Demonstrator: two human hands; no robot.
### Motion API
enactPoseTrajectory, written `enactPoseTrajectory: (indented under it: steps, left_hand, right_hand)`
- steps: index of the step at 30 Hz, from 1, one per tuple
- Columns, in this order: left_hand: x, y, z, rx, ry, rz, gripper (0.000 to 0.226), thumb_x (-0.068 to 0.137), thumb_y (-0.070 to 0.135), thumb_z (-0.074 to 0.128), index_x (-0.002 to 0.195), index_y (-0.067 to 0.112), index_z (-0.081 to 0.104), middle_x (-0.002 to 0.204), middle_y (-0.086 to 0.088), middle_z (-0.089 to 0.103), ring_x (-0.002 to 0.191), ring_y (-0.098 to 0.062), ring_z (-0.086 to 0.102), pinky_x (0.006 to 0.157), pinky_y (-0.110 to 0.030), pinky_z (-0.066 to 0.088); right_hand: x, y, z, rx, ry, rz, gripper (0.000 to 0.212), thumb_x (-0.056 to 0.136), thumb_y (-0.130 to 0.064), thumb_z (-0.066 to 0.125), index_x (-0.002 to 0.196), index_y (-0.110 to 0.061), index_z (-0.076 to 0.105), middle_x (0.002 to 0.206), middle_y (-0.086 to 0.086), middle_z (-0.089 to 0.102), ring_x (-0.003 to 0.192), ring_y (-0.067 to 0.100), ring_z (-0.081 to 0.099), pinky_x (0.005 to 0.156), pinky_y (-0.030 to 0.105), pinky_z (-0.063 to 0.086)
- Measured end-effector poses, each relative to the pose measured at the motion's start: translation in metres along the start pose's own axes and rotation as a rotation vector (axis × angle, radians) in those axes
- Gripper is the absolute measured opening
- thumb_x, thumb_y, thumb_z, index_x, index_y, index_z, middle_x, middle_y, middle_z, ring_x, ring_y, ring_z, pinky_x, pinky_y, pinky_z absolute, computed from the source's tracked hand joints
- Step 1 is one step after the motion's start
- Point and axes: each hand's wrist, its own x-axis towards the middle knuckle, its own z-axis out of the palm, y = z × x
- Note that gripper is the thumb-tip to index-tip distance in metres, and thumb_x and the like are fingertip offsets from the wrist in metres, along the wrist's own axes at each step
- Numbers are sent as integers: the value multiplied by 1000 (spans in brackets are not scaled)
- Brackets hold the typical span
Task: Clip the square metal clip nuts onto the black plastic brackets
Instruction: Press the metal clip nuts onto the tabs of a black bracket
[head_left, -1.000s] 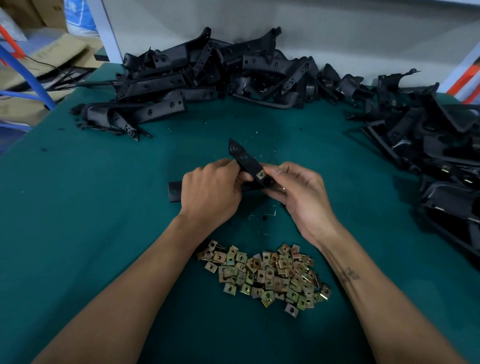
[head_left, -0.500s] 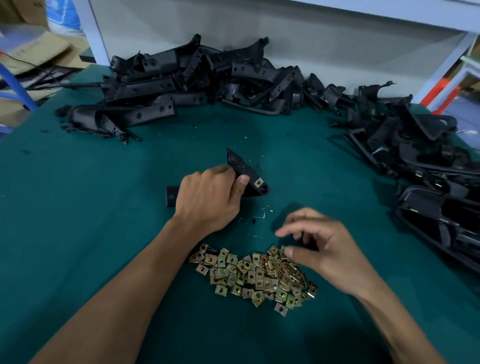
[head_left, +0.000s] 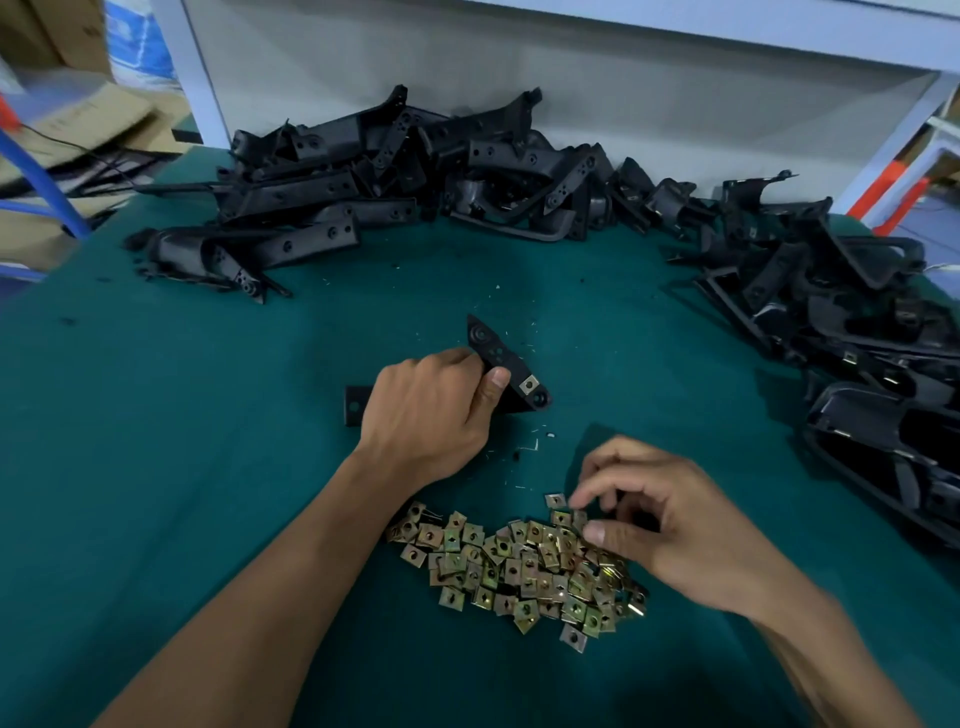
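Black bracket (head_left: 498, 358) gripped in left hand (head_left: 426, 410); right hand (head_left: 670, 530), fingers loosely curled, over clip nuts (head_left: 519, 566).

Black brackets (head_left: 395, 171); brassy-gold clip nuts (head_left: 519, 566), possibly iridescent; teal table cover (head_left: 156, 415).

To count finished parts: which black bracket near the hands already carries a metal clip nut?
The bracket gripped by the left hand: a clip nut sits on its right end.

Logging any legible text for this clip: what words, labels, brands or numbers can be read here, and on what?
None can be read.
Brown cardboard box at far left: faint dark marks, too blurred to read.
Black plastic brackets, brass-coloured square metal clip nuts: no lettering visible.
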Motion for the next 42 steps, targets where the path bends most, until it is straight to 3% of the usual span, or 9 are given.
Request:
enactPoseTrajectory:
  steps: [7, 11, 15, 23, 28, 34, 37, 40, 42]
  left_hand:
    - [1, 0, 0, 3, -2, 14, 43, 103, 47, 29, 70, 21, 36, 68, 0, 56, 50, -30, 49, 47, -29, 29]
    - [0, 0, -1, 15, -8, 8, 45, 103, 48, 25, 70, 20, 38, 69, -1, 55, 51, -30, 49, 48, -30, 28]
    - [1, 1, -1, 21, -15, -7, 46, 102, 49, 23, 70, 20, 36, 67, 2, 45, 51, -30, 47, 47, -32, 32]
    - [1, 1, -2, 12, -16, -13, 46, 102, 50, 23, 70, 20, 36, 67, 6, 40, 49, -28, 44, 47, -32, 34]
    - [0, 1, -1, 20, -21, -13, 47, 102, 50, 21, 70, 20, 36, 67, 6, 41, 49, -25, 38, 47, -30, 29]
    - [1, 1, -1, -8, -17, 1, 42, 103, 48, 25, 71, 22, 35, 68, 7, 40, 49, -27, 43, 46, -30, 32]
    - [1, 1, -1, -13, -21, 3, 43, 103, 49, 24, 72, 22, 35, 68, 7, 40, 48, -24, 37, 47, -30, 29]
    - [1, 1, -1, -13, -24, 6, 44, 103, 50, 23, 72, 22, 37, 68, 4, 48, 49, -26, 44, 46, -30, 31]
    - [1, 1, -1, -26, -16, 11, 44, 103, 49, 24, 72, 21, 37, 69, 1, 52, 50, -28, 47, 45, -31, 34]
  right_hand:
    - [9, -1, 3, 7, 13, -5, 23, 85, -13, 80, 73, -29, 68, 92, -10, 58, 73, 11, 54, 64, 19, 41]
    - [8, -2, -3, -1, -32, -8, 9, 86, -26, 77, 83, -35, 73, 98, -12, 59, 83, 14, 57, 69, 21, 43]
    - [5, -3, -7, -71, -116, 1, 16, 83, -26, 82, 87, -39, 72, 108, -14, 55, 95, 11, 56, 76, 17, 44]
    - [10, -2, -2, -19, -130, -28, 20, 87, -19, 79, 75, -29, 65, 94, -7, 58, 78, 13, 54, 68, 19, 41]
    - [11, 5, -6, 242, -76, -52, 11, 90, -22, 70, 80, -25, 68, 94, 3, 68, 87, 19, 64, 74, 28, 51]
    - [30, 15, -7, 757, 166, 35, 1, 76, -10, 74, 76, -10, 73, 83, 22, 72, 67, 19, 63, 54, 21, 50]
    - [49, 14, -5, 894, 218, 69, 11, 72, -9, 76, 83, -10, 75, 81, 18, 71, 70, 20, 66, 61, 22, 56]
    - [75, 8, -2, 1060, 295, 64, 25, 82, 2, 68, 103, -5, 78, 84, 14, 70, 77, 18, 68, 72, 23, 58]
    - [93, 2, 1, 1151, 374, 89, 23, 90, 9, 60, 101, -1, 78, 85, 14, 71, 77, 16, 67, 71, 22, 58]
